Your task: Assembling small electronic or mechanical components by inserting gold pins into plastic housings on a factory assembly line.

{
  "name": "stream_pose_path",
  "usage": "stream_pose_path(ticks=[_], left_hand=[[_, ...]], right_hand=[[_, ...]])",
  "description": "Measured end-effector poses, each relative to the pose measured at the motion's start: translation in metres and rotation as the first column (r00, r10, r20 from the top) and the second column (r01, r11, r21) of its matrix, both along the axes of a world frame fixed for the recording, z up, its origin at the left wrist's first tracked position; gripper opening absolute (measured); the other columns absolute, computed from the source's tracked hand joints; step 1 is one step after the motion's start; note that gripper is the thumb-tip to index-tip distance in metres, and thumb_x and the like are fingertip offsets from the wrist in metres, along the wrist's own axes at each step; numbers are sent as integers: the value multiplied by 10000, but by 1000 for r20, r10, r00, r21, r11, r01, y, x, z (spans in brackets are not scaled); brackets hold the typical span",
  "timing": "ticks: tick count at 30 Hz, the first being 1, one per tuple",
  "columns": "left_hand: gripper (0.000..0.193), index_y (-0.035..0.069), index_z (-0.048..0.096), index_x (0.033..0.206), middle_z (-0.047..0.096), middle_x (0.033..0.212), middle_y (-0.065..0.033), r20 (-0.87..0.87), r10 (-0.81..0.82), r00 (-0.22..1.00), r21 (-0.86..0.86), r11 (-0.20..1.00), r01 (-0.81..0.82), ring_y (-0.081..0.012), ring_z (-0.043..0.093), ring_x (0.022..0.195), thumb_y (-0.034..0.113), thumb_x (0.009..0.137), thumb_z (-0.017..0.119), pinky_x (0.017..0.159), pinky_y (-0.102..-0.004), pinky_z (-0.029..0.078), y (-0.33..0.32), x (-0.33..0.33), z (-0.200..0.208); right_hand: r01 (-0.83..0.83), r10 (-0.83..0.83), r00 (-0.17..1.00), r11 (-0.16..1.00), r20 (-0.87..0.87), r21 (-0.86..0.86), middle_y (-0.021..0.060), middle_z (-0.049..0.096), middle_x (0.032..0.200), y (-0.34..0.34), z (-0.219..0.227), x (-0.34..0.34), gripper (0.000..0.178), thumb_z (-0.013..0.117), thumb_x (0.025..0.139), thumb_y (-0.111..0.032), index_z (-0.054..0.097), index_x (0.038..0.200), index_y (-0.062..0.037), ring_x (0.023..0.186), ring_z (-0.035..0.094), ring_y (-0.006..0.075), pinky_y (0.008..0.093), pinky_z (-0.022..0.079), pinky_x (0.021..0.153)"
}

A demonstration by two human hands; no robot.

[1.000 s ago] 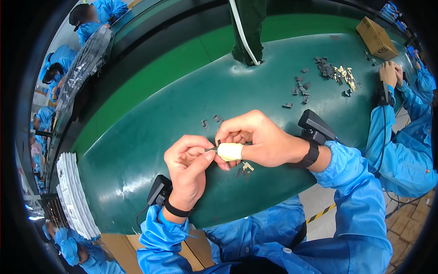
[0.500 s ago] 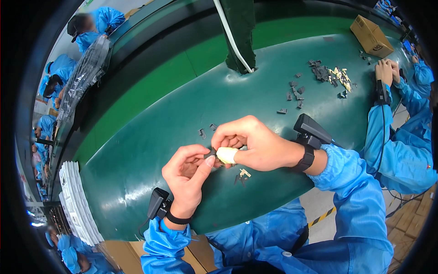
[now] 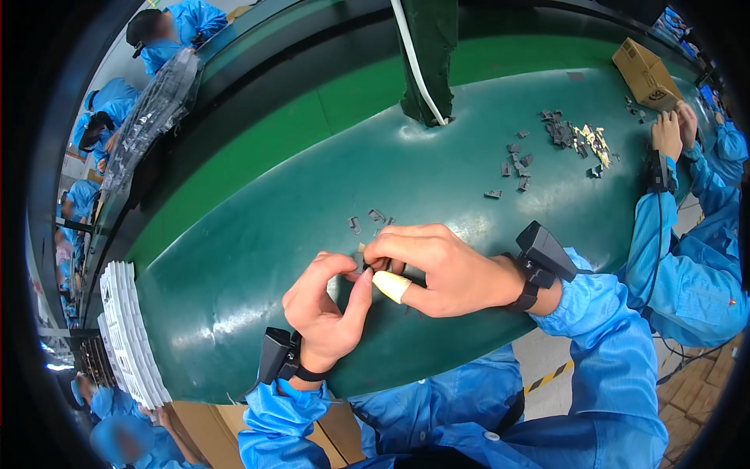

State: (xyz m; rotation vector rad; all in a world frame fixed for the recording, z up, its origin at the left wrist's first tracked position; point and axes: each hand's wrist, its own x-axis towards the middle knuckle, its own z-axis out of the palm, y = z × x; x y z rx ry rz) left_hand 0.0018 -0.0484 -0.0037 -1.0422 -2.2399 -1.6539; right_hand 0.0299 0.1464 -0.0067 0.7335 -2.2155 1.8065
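Both hands meet over the green table (image 3: 258, 258). The left hand (image 3: 324, 309) and right hand (image 3: 437, 270) pinch their fingertips together on a tiny part (image 3: 361, 252) (mostly hidden, too small to identify). The right thumb wears a pale finger cot (image 3: 389, 285). Small grey pieces (image 3: 367, 220) lie just beyond the fingers on the table.
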Motion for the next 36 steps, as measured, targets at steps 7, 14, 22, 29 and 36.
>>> stream_pose_path(ticks=[7, 14, 22, 29, 36], left_hand=[[165, -71, 609, 1018, 653, 866, -93, 357, -150, 922, 215, 974, 76, -155, 632, 792, -58, 857, 642, 721, -290, 492, -4, 3, 5], [206, -56, 495, 1116, 669, 847, -112, 457, -278, 845, 350, 929, 117, -155, 639, 798, 32, 954, 587, 722, -277, 513, 2, 10, 7], [224, -31, 562, 980, 648, 754, -145, 614, -205, 762, 227, 971, 79, -192, 625, 626, 191, 960, 586, 562, -291, 504, 1, -5, 7], [226, -37, 593, 989, 651, 780, -132, 674, -317, 667, 331, 937, 111, -203, 645, 638, 188, 975, 586, 544, -298, 509, 0, -7, 5], [133, -36, 594, 994, 653, 767, -102, 614, -205, 762, 227, 971, 79, -163, 641, 645, 96, 984, 583, 548, -268, 505, 2, 0, 4]], right_hand=[[-45, 46, 999, 997, 11, -69, 124, 609, 785, 5, 7, -1, 132, 674, 852, -32, 571, 885, 42, 675, 632, 242, 332, 532, 602], [-77, 181, 926, 949, 331, -306, 104, 658, 810, 7, 8, -1, 131, 651, 932, -57, 587, 910, 55, 729, 663, 144, 293, 565, 650], [-95, 261, 869, 922, 421, -376, 83, 681, 904, 16, 9, -6, 170, 681, 950, -78, 634, 1057, 46, 849, 689, 136, 271, 577, 752], [-114, 276, 855, 926, 440, -360, 78, 684, 936, 21, 10, -7, 182, 692, 938, -62, 639, 1072, 48, 869, 681, 128, 266, 568, 776], [-106, 247, 872, 938, 422, -330, 68, 672, 850, 17, 13, -6, 109, 665, 919, -47, 634, 957, 50, 775, 641, 87, 244, 542, 677]])
